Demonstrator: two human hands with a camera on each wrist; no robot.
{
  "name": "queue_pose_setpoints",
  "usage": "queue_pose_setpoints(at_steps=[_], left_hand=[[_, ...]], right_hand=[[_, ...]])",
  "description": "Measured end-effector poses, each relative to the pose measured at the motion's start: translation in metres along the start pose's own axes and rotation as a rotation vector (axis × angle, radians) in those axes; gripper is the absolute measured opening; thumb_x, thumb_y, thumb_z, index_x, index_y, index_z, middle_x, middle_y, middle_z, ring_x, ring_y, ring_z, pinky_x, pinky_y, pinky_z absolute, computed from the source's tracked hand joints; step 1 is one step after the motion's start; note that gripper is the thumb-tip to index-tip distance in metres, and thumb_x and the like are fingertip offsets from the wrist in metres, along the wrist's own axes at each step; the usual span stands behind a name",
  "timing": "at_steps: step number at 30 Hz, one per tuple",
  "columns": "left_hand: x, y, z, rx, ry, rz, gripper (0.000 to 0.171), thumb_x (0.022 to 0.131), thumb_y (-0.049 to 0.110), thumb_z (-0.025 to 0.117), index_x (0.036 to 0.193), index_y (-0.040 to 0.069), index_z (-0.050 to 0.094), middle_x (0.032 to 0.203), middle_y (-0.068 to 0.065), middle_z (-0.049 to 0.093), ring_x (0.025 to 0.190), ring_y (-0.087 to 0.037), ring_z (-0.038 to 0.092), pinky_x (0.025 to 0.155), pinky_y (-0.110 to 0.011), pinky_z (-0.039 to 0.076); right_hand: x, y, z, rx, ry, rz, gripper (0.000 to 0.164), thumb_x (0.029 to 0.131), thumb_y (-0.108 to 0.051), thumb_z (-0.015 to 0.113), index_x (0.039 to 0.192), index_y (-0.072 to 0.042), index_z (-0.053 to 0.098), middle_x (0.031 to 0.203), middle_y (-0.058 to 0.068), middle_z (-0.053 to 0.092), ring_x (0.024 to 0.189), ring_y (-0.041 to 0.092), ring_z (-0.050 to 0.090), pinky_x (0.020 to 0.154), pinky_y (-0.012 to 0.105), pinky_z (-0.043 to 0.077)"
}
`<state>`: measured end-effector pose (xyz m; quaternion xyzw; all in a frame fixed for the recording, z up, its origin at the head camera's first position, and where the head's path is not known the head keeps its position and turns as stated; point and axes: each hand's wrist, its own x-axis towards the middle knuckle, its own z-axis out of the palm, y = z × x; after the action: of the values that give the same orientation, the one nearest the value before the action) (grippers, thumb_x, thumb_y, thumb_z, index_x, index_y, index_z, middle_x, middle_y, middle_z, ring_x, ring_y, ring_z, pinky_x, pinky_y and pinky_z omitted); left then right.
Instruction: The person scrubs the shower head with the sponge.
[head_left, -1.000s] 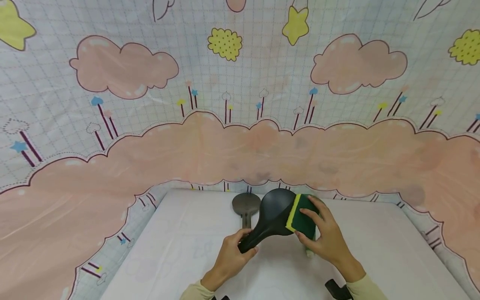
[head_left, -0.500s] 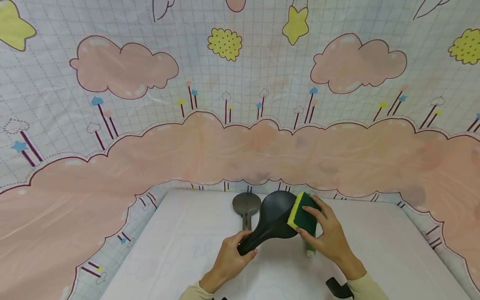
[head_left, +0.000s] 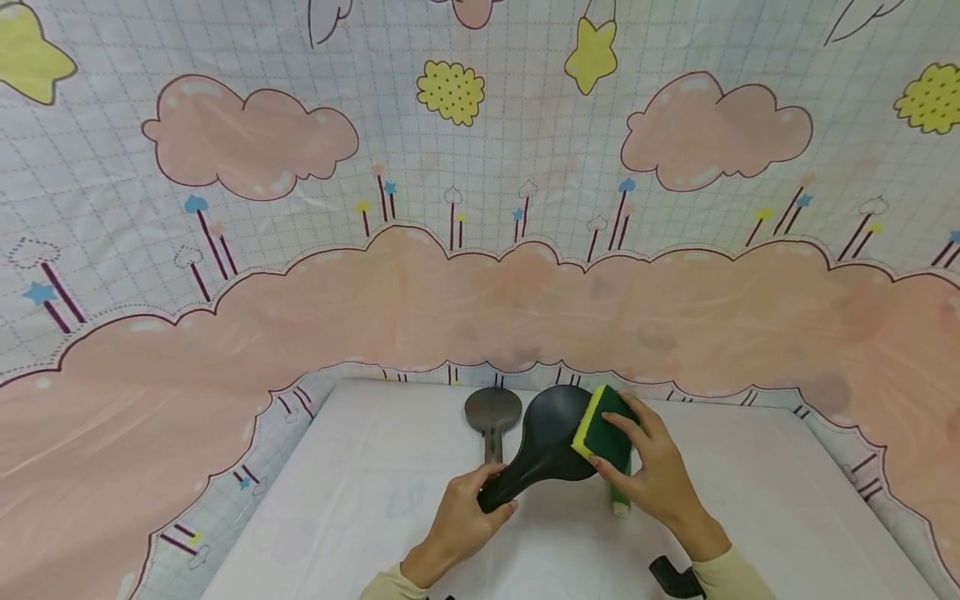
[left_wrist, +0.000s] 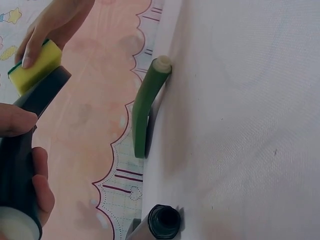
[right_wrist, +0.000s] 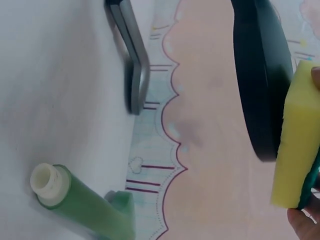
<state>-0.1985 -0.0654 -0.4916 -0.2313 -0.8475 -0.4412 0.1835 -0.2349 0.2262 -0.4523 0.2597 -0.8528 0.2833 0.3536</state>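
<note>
The person's left hand (head_left: 465,512) grips the dark utensil (head_left: 558,421) by its handle, holding it slanted above the white surface (head_left: 322,517), broad head pointing away. The right hand (head_left: 660,479) pinches a sponge (head_left: 609,432) between thumb and fingers, its yellow side touching the right part of that head, its green side outward. I can see 2 more things lying on the surface: a grey utensil (head_left: 492,408) with a round head, and a green utensil (left_wrist: 145,105), mostly hidden from above by the sponge and right hand.
</note>
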Motion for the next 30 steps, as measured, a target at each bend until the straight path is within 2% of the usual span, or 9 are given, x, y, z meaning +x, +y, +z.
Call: queue_pose_setpoints(at_steps=[8, 15, 20, 24, 30], left_hand=[[-0.001, -0.003, 0.002, -0.005, -0.002, -0.014, 0.039, 0.077, 0.014, 0.081, 0.113, 0.009, 0.067, 0.089, 0.0, 0.072, 0.072, -0.001, 0.056, 0.066, -0.019, 0.046], [-0.001, -0.003, 0.001, -0.001, -0.004, -0.012, 0.039, 0.077, 0.015, 0.081, 0.113, 0.009, 0.067, 0.089, -0.001, 0.072, 0.072, -0.002, 0.056, 0.066, -0.019, 0.045], [0.0, -0.001, 0.0, 0.012, 0.015, 0.006, 0.04, 0.075, 0.014, 0.082, 0.112, 0.009, 0.068, 0.088, -0.001, 0.073, 0.072, -0.002, 0.056, 0.066, -0.019, 0.045], [-0.001, -0.001, 0.0, 0.026, 0.024, 0.026, 0.041, 0.074, 0.013, 0.083, 0.112, 0.01, 0.068, 0.088, 0.0, 0.073, 0.072, -0.001, 0.056, 0.066, -0.019, 0.046], [-0.004, -0.002, -0.001, 0.025, 0.028, 0.05, 0.04, 0.073, 0.012, 0.083, 0.11, 0.009, 0.068, 0.088, -0.001, 0.073, 0.072, -0.001, 0.056, 0.065, -0.018, 0.046]], right_hand=[[-0.001, -0.01, 0.0, -0.007, -0.07, -0.049, 0.065, 0.069, -0.032, 0.088, 0.126, -0.017, 0.062, 0.148, 0.018, 0.043, 0.134, 0.038, 0.042, 0.089, 0.058, 0.052], [0.0, -0.009, -0.001, -0.024, -0.065, -0.094, 0.061, 0.073, -0.04, 0.085, 0.125, -0.017, 0.063, 0.147, 0.019, 0.045, 0.132, 0.038, 0.044, 0.088, 0.058, 0.052], [0.001, -0.006, -0.004, -0.022, -0.06, -0.076, 0.062, 0.07, -0.033, 0.087, 0.125, -0.016, 0.063, 0.147, 0.018, 0.046, 0.131, 0.038, 0.045, 0.087, 0.057, 0.053], [0.001, -0.003, -0.006, -0.026, -0.037, -0.051, 0.066, 0.065, -0.025, 0.089, 0.124, -0.014, 0.063, 0.144, 0.021, 0.047, 0.127, 0.04, 0.048, 0.08, 0.056, 0.056], [0.0, 0.005, -0.006, -0.021, -0.022, 0.018, 0.068, 0.063, -0.019, 0.089, 0.126, -0.012, 0.063, 0.144, 0.022, 0.048, 0.127, 0.039, 0.049, 0.082, 0.056, 0.056]])
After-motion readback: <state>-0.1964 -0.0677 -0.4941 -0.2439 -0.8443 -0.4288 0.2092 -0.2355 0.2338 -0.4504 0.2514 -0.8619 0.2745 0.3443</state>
